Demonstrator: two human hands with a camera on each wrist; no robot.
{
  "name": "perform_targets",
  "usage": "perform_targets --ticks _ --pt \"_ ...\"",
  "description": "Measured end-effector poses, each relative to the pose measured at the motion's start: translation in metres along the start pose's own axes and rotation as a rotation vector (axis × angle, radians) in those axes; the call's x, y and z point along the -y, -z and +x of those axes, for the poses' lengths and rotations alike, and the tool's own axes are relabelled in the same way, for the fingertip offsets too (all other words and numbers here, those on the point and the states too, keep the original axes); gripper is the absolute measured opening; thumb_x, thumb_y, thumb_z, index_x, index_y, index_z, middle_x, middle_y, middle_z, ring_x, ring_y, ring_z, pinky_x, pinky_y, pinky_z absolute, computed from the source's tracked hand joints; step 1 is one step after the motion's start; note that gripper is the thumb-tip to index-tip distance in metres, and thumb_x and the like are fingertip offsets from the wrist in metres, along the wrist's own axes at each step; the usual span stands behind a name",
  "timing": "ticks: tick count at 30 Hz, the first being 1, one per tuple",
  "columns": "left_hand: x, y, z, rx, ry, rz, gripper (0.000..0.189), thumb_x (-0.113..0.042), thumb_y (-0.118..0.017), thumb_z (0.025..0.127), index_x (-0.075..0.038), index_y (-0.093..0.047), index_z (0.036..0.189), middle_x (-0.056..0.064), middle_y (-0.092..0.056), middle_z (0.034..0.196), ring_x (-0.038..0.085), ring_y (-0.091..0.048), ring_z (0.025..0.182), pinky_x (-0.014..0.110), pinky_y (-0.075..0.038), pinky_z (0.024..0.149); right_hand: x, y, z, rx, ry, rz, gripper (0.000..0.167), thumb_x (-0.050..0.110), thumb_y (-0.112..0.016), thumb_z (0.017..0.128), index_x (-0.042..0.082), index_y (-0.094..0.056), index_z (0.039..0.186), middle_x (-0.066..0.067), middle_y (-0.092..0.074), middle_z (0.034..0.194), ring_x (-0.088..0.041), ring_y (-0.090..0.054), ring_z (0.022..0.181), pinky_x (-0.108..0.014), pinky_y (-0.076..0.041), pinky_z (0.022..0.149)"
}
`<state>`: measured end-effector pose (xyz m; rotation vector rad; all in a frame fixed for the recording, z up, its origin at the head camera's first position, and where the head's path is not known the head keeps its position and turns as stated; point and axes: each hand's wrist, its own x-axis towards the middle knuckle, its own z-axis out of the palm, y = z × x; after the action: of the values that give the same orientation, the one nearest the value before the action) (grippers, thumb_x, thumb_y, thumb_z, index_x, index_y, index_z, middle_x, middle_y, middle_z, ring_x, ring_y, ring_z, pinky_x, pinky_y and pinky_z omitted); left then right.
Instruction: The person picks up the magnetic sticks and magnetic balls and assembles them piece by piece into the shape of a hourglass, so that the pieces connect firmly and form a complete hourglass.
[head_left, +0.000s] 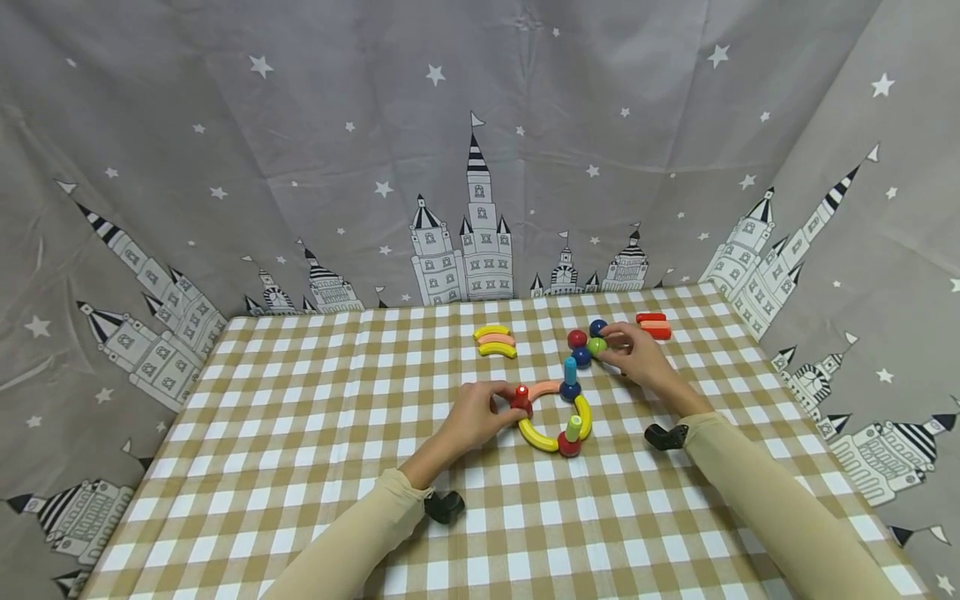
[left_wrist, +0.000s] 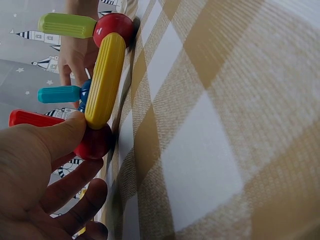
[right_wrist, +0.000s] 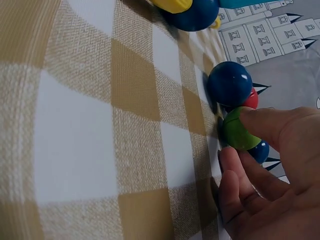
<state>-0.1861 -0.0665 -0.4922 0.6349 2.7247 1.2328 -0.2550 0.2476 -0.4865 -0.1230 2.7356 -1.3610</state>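
Observation:
A ring of curved sticks lies flat: two yellow, one a yellow curved stick (head_left: 537, 438), and one peach curved stick (head_left: 543, 388). Balls join them: a blue ball (head_left: 570, 392) with an upright light-blue stick (head_left: 570, 370), a red ball (head_left: 569, 446) with a light-green stick (head_left: 573, 427), and a left red ball (left_wrist: 95, 144) with a red stick (left_wrist: 32, 118). My left hand (head_left: 474, 412) pinches that left red ball between thumb and fingers. Behind the ring, my right hand (head_left: 636, 354) pinches a green ball (right_wrist: 239, 131), which sits among other balls on the cloth.
Beside the green ball sit a loose red ball (head_left: 577, 339) and two blue balls, the nearer blue ball (head_left: 581, 357) closest to the ring. Red and peach straight sticks (head_left: 655, 327) lie behind the right hand. Several curved sticks (head_left: 495, 340) lie at the back of the checked tablecloth (head_left: 300, 467).

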Motion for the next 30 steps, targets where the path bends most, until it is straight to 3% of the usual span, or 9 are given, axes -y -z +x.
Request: perform_targets --ticks 6,13,30 --pt "-0.0016 0.0013 0.0007 -0.002 0.002 0.007 0.026 -0.027 -0.083 0.089 -0.014 -0.078 0.111 -0.007 -0.074 0.099 0.009 -0.054 0.069 0.022 -0.044 0.061 -0.0004 -0.0028 0.0051 -0.016 0.022 -0.048 0.035 0.014 -0.073 0.096 0.005 -0.061 0.127 -0.025 -0.062 0.134 -0.034 -0.063 0.101 -0.039 -0.051 0.084" --pt "-0.0028 0.0026 0.0014 -0.001 0.013 0.002 0.028 -0.027 -0.083 0.089 -0.014 -0.077 0.112 -0.007 -0.074 0.099 0.010 -0.054 0.072 0.023 -0.044 0.062 -0.0014 -0.0029 0.0058 -0.017 0.020 -0.056 0.034 0.013 -0.074 0.096 0.005 -0.061 0.126 -0.025 -0.063 0.133 -0.031 -0.062 0.095 -0.034 -0.050 0.079" --pt "0.0008 -0.0003 0.0011 -0.001 0.007 0.007 0.028 -0.031 -0.084 0.088 -0.016 -0.078 0.111 -0.009 -0.073 0.097 0.008 -0.054 0.066 0.023 -0.043 0.059 -0.0036 -0.0004 -0.0003 -0.016 0.035 -0.069 0.037 0.013 -0.075 0.094 0.004 -0.062 0.128 -0.024 -0.064 0.131 -0.032 -0.064 0.101 -0.042 -0.053 0.088"
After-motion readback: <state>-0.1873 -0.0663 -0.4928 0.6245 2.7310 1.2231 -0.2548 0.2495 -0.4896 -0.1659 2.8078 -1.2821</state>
